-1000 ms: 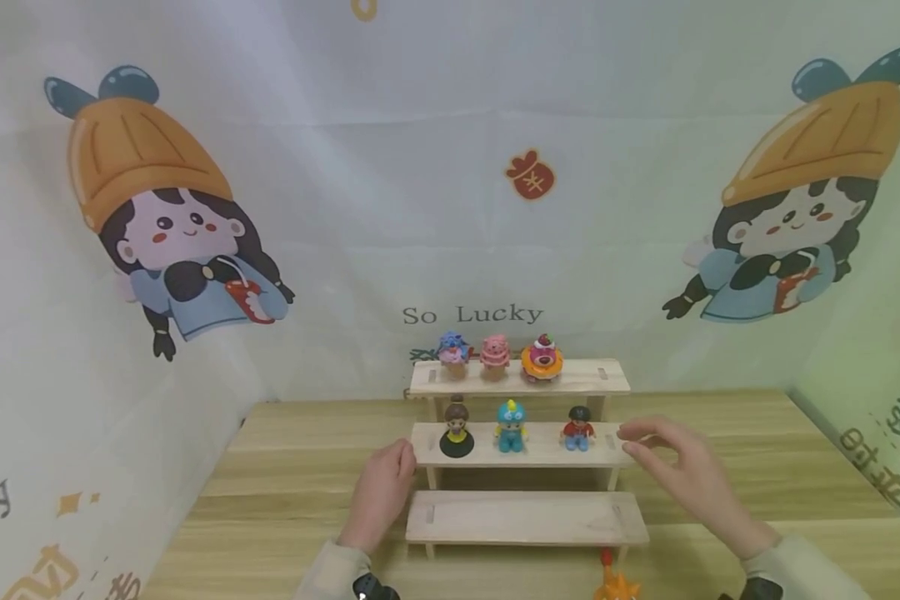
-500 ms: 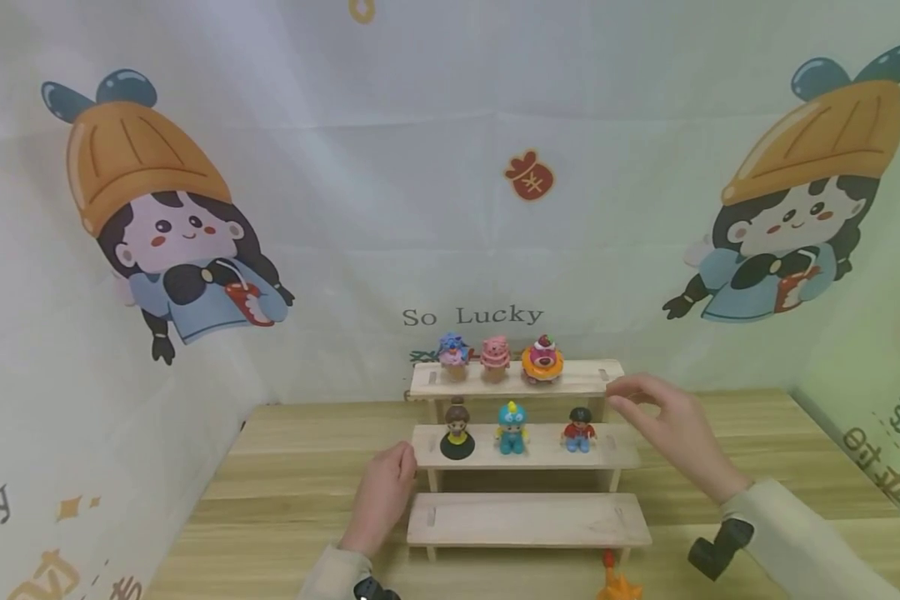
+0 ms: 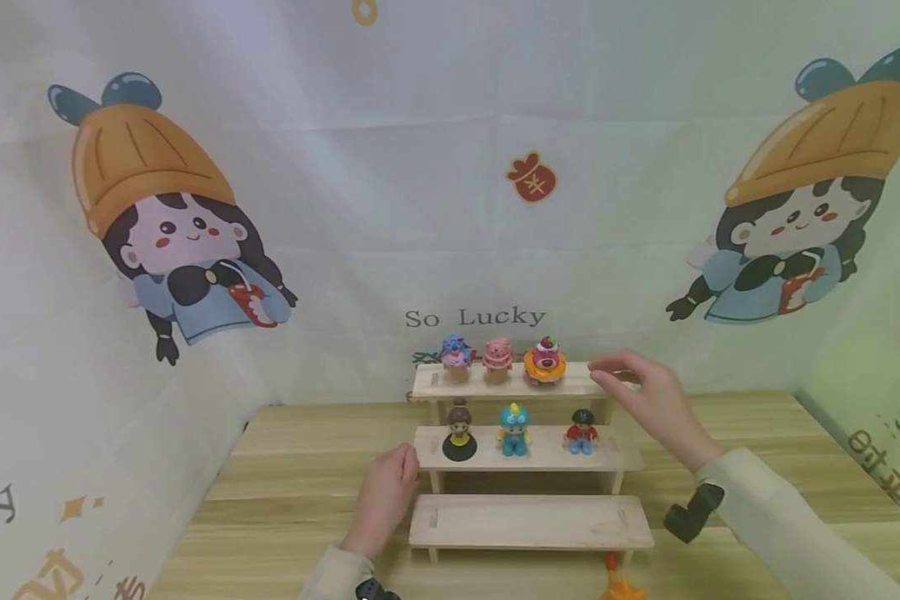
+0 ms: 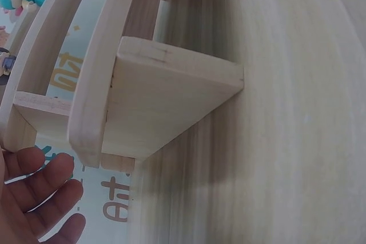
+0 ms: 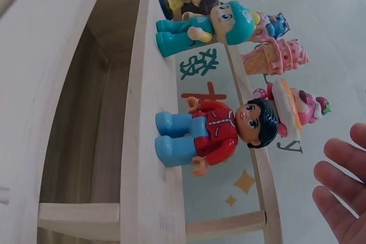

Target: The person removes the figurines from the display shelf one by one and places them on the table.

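Right fingers [image 3: 621,359], top shelf [image 3: 578,379] — contact unclear, orange toy [image 3: 622,591] cropped

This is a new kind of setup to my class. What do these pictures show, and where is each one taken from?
There is no machine: a person works bare-handed. The wide picture comes from a head-worn camera looking forward and down. The close pictures come from a camera on each wrist, so things appear sideways. On a wooden table stands a three-step stand. Three figurines sit on its top shelf, three more on its middle shelf. The left hand is at the middle shelf's left end; whether it grips, I can't tell. The right hand is near the top shelf's right end, with no toy visible in it.
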Demonstrator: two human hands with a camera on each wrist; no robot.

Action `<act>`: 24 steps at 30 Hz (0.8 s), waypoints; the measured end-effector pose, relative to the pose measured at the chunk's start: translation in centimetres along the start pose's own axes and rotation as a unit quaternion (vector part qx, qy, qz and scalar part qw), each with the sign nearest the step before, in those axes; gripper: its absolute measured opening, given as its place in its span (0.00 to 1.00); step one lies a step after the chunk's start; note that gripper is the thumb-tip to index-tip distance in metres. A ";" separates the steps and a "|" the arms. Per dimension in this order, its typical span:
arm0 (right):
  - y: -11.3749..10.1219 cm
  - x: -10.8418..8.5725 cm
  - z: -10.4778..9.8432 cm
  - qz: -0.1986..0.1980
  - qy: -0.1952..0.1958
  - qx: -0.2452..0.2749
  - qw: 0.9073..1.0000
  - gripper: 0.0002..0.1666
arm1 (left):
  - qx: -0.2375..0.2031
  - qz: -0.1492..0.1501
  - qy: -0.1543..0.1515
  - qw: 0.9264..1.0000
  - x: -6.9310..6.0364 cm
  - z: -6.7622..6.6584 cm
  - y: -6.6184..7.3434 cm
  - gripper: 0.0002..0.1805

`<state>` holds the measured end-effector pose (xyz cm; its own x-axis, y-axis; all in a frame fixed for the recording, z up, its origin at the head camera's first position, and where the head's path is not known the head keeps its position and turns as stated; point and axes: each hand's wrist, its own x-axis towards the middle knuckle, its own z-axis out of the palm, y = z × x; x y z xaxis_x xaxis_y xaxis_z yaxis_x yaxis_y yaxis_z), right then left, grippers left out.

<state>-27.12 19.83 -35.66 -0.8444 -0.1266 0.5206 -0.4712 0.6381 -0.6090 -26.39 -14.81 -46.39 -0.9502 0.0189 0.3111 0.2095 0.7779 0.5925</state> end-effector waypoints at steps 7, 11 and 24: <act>-0.7 1.4 0.7 0.031 -0.040 0.014 0.999 0.22 | -0.003 -0.001 -0.001 1.000 0.0 0.1 0.1 0.17; -1.0 2.3 1.5 0.037 -0.056 0.014 0.998 0.23 | -0.006 -0.005 -0.002 1.000 -0.1 0.0 0.1 0.17; -1.3 4.0 2.9 0.054 -0.072 0.027 0.996 0.27 | -0.037 -0.022 -0.016 0.999 -0.3 0.0 0.3 0.17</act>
<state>-30.62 16.33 -34.53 -0.9167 -0.1692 0.3619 -0.3855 0.6123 -0.6903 -26.07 -14.64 -46.29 -0.9655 0.0079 0.2603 0.1835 0.7301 0.6582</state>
